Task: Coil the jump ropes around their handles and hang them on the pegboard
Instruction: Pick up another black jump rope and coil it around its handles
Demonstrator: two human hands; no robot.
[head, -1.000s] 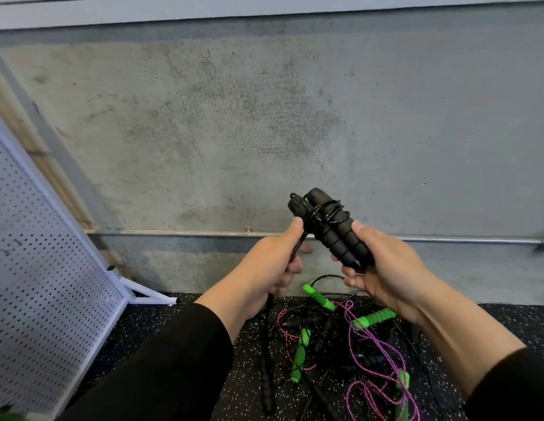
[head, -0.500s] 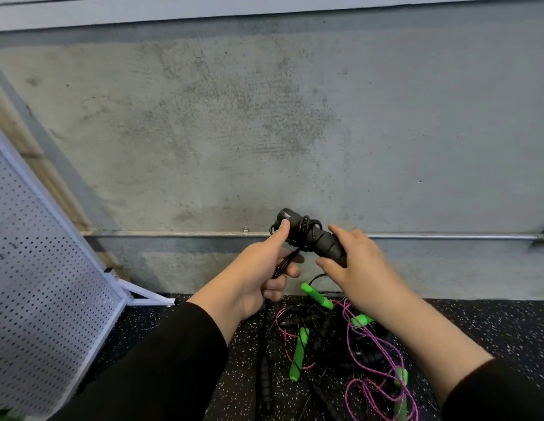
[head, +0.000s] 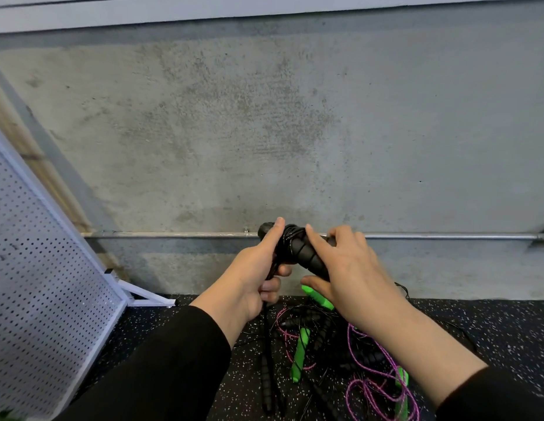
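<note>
Both hands meet at the centre of the view, in front of a concrete wall point(head: 264, 132). The right hand point(head: 349, 268) curls its fingers and thumb round a pair of black ribbed handles point(head: 304, 253), whose upper end points toward 10 o'clock. Thin black rope point(head: 290, 238) is wound in turns round that upper end. The left hand point(head: 252, 268) grips the rope's loose run where it leaves the handles, thumb lying up along the wound part, lower fingers curled; the black cord drops from it toward 6 o'clock.

Below the hands, at 5 o'clock, a tangled pile of jump ropes point(head: 340, 354) lies on the speckled floor point(head: 492, 329): green handles point(head: 299, 354), black ribbed handles and purple cord point(head: 374, 387) mixed together. No box or bin holds them.

The white pegboard point(head: 43, 284) stands tilted at 8 o'clock. A metal pipe point(head: 446, 237) runs along the wall behind the hands.
</note>
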